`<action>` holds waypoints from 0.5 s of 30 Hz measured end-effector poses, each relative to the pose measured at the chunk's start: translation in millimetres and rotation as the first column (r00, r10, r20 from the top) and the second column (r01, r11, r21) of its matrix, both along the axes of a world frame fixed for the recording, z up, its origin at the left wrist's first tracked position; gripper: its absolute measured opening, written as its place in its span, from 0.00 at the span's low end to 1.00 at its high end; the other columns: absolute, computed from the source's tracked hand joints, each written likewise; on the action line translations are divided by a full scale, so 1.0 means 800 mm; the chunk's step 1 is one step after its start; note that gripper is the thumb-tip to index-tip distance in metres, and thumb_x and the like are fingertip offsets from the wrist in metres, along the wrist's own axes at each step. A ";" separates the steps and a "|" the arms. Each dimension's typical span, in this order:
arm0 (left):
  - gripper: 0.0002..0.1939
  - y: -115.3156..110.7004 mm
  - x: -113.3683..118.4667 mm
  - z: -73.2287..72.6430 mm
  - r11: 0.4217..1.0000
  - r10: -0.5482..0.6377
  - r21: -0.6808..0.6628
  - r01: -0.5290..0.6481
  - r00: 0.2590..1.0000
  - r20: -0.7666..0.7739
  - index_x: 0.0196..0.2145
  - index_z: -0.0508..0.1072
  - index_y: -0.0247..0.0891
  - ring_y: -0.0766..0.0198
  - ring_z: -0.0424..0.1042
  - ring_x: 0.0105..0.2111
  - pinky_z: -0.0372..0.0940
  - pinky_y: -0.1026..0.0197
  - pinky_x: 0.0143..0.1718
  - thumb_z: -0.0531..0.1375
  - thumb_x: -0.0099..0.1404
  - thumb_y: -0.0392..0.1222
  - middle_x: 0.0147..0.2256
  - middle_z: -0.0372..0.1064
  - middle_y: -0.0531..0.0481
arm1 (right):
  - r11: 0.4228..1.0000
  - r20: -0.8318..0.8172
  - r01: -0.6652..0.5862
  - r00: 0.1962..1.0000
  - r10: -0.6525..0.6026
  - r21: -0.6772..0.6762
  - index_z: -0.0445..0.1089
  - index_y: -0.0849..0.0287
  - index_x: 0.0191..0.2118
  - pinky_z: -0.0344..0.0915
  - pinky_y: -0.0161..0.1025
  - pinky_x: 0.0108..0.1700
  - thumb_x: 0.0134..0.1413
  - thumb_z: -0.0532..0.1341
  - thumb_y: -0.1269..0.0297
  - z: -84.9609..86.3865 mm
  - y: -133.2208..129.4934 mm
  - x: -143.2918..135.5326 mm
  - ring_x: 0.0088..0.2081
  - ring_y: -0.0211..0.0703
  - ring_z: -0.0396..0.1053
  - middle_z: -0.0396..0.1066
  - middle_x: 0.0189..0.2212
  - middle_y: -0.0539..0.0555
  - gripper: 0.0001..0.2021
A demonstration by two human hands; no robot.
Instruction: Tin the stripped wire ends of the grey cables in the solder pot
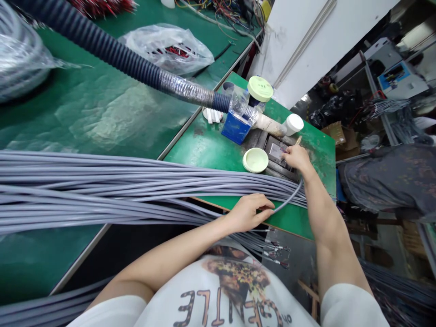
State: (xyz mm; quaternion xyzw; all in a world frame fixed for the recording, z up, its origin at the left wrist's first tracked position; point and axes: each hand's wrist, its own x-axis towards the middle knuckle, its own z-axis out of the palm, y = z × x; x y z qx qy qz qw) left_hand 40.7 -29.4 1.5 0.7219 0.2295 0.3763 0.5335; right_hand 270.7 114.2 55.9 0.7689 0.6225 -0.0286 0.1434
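One grey cable (pixel 289 200) curves up from the bundle between my two hands. My left hand (pixel 254 210) is closed around it near the table's front edge, thumb and fingers pinching. My right hand (pixel 297 158) is closed at the cable's end, its fingertips over a small dark metal pot (pixel 277 151) with a shiny silvery surface, which looks like molten solder. The wire tips at those fingers are too small to make out. A shallow pale-green dish (pixel 255 160) sits left of the pot. Behind my right fingers, a thin light stick (pixel 299 140) shows.
A thick bundle of grey cables (pixel 102 181) crosses the green tables. A corrugated dark hose (pixel 136 59) hangs over them, ending near a blue box (pixel 235 127). A white-lidded jar (pixel 293 123) and a green-lidded container (pixel 260 88) stand behind the pot. Finished-looking cable ends (pixel 275 254) hang below.
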 end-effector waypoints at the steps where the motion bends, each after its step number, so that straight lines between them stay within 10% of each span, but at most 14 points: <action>1: 0.09 0.000 0.000 0.000 1.000 0.002 0.002 -0.002 1.000 -0.002 0.37 0.75 0.36 0.63 0.69 0.33 0.62 0.63 0.37 0.56 0.66 0.42 0.31 0.72 0.47 | 1.000 -0.004 0.002 1.000 -0.002 0.011 0.77 0.61 0.35 0.59 0.37 0.34 0.50 0.59 0.59 0.001 0.000 0.000 0.38 0.49 0.71 0.76 0.35 0.60 0.13; 7: 0.09 0.000 0.000 0.000 1.000 0.025 0.014 -0.025 1.000 0.000 0.36 0.75 0.35 0.64 0.69 0.32 0.63 0.64 0.37 0.57 0.65 0.41 0.30 0.72 0.47 | 0.973 -0.343 0.021 0.937 0.061 0.229 0.69 0.62 0.19 0.52 0.34 0.24 0.50 0.60 0.58 0.036 -0.038 -0.006 0.21 0.38 0.63 0.65 0.15 0.51 0.15; 15: 0.09 -0.002 0.001 -0.005 1.000 0.012 -0.001 -0.012 1.000 -0.010 0.38 0.75 0.36 0.64 0.69 0.32 0.63 0.63 0.37 0.57 0.65 0.41 0.31 0.71 0.47 | 0.956 -0.865 0.202 0.495 0.086 0.211 0.70 0.61 0.19 0.61 0.34 0.26 0.57 0.58 0.53 0.084 -0.161 -0.056 0.14 0.31 0.57 0.63 0.10 0.48 0.21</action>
